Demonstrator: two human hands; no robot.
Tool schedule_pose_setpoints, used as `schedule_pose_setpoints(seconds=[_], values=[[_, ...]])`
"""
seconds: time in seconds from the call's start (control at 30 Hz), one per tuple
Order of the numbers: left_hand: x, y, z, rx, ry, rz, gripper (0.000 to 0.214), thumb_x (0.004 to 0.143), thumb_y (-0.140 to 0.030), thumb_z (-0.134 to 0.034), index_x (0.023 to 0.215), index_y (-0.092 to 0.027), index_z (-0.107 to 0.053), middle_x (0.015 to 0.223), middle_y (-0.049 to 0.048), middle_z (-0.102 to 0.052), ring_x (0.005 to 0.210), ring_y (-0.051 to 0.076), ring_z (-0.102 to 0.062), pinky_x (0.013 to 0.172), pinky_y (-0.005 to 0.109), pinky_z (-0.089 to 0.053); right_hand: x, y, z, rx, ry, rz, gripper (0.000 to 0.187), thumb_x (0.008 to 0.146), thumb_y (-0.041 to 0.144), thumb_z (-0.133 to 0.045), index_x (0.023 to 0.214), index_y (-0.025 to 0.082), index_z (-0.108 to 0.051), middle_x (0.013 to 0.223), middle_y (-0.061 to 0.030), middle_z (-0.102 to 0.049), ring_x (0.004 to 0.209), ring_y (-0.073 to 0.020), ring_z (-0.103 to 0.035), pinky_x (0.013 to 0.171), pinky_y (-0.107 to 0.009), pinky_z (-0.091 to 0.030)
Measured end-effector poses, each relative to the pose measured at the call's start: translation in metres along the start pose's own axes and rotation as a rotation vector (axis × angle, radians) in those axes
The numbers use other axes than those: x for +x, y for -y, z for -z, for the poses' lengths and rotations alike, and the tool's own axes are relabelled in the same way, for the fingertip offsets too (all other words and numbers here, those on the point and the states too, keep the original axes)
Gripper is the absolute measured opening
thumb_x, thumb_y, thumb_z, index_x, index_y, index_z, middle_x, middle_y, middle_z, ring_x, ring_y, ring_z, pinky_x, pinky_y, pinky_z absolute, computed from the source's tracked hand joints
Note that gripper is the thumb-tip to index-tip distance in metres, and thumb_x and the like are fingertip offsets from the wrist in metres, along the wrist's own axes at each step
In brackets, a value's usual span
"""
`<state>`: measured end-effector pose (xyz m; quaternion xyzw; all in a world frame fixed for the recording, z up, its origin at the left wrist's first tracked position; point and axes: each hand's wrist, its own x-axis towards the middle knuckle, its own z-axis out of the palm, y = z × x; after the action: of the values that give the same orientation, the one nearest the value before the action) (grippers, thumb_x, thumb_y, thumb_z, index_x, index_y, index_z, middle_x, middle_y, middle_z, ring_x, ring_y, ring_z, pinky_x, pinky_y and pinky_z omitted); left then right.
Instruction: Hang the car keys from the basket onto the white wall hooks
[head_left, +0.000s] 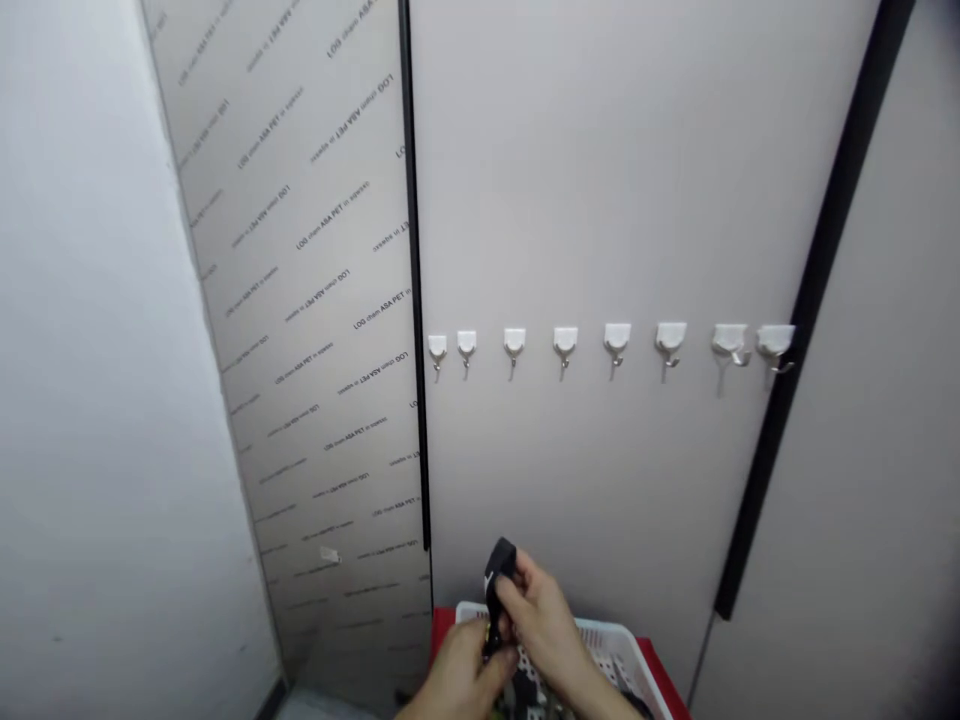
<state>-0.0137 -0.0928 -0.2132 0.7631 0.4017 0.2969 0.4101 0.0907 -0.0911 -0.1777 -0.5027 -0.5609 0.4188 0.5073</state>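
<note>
Low in the head view, my right hand pinches the upper end of a small black object with a white mark. My left hand closes its fingers on the lower part of the same object, just below. Both hands hover above a white perforated basket that sits on a red surface. Dark items lie in the basket, mostly hidden by my hands. On the wall above runs a row of several white adhesive hooks, all bare.
A panel covered in printed protective film leans at the left, next to a plain white wall. Black vertical strips divide the grey wall panels.
</note>
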Motion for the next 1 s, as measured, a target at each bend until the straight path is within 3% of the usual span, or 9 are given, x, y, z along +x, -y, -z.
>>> schedule_pose_setpoints(seconds=[0.17, 0.33, 0.43, 0.5, 0.8, 0.9, 1.0], values=[[0.016, -0.040, 0.026, -0.484, -0.156, -0.054, 0.031, 0.067, -0.041, -0.039, 0.077, -0.013, -0.046, 0.052, -0.0037, -0.036, 0.047, 0.005, -0.032, 0.047, 0.017, -0.028, 0.028, 0.080, 0.004, -0.069, 0.109, 0.077, 0.024, 0.059, 0.014, -0.033, 0.079, 0.015, -0.044, 0.050, 0.0054, -0.045, 0.030, -0.0029, -0.036, 0.030, -0.015, -0.028], [0.028, -0.075, 0.065, -0.664, -0.272, -0.179, 0.032, 0.065, -0.044, -0.040, 0.073, -0.014, -0.046, 0.050, -0.0050, -0.034, 0.044, 0.004, -0.031, 0.044, 0.016, -0.026, 0.052, 0.148, 0.016, -0.183, 0.321, 0.042, 0.020, 0.054, 0.008, -0.037, 0.072, 0.015, -0.043, 0.042, 0.0076, -0.041, 0.029, -0.0023, -0.035, 0.030, -0.014, -0.030], [0.036, -0.088, 0.085, -0.751, -0.395, -0.200, 0.031, 0.065, -0.043, -0.039, 0.068, -0.013, -0.046, 0.047, -0.0053, -0.033, 0.040, 0.003, -0.029, 0.040, 0.016, -0.022, 0.059, 0.176, 0.022, -0.244, 0.488, 0.042, 0.016, 0.053, 0.008, -0.045, 0.067, 0.015, -0.043, 0.045, 0.0069, -0.044, 0.036, -0.0036, -0.043, 0.039, -0.017, -0.039], [0.042, -0.096, 0.097, -0.793, -0.462, -0.214, 0.029, 0.065, -0.041, -0.041, 0.069, -0.013, -0.046, 0.047, -0.0055, -0.033, 0.039, 0.002, -0.029, 0.038, 0.015, -0.020, 0.064, 0.188, 0.022, -0.256, 0.523, 0.074, 0.017, 0.053, 0.009, -0.048, 0.068, 0.015, -0.043, 0.049, 0.0057, -0.047, 0.042, -0.0050, -0.047, 0.047, -0.021, -0.043], [0.078, -0.121, 0.133, -0.914, -0.685, -0.185, 0.021, 0.064, -0.035, -0.042, 0.061, -0.015, -0.039, 0.047, -0.0056, -0.039, 0.036, 0.002, -0.033, 0.037, 0.015, -0.024, 0.102, 0.214, -0.010, -0.300, 0.238, 0.355, 0.017, 0.057, 0.015, -0.053, 0.071, 0.015, -0.044, 0.052, 0.0046, -0.047, 0.045, -0.0053, -0.047, 0.050, -0.021, -0.043], [0.087, -0.120, 0.137, -0.882, -0.740, -0.185, 0.019, 0.065, -0.032, -0.041, 0.059, -0.015, -0.038, 0.047, -0.0057, -0.040, 0.036, 0.002, -0.033, 0.038, 0.015, -0.025, 0.113, 0.215, -0.018, -0.557, 0.025, 0.442, 0.014, 0.062, 0.020, -0.048, 0.074, 0.014, -0.048, 0.056, 0.0007, -0.051, 0.045, -0.0065, -0.047, 0.048, -0.021, -0.040], [0.097, -0.118, 0.139, -0.868, -0.792, -0.168, 0.017, 0.066, -0.029, -0.040, 0.058, -0.015, -0.038, 0.048, -0.0056, -0.040, 0.038, 0.003, -0.034, 0.038, 0.015, -0.025, 0.122, 0.213, -0.023, -0.893, -0.163, 0.629, 0.016, 0.063, 0.018, -0.046, 0.078, 0.014, -0.052, 0.067, -0.0030, -0.056, 0.059, -0.0104, -0.051, 0.055, -0.021, -0.038]])
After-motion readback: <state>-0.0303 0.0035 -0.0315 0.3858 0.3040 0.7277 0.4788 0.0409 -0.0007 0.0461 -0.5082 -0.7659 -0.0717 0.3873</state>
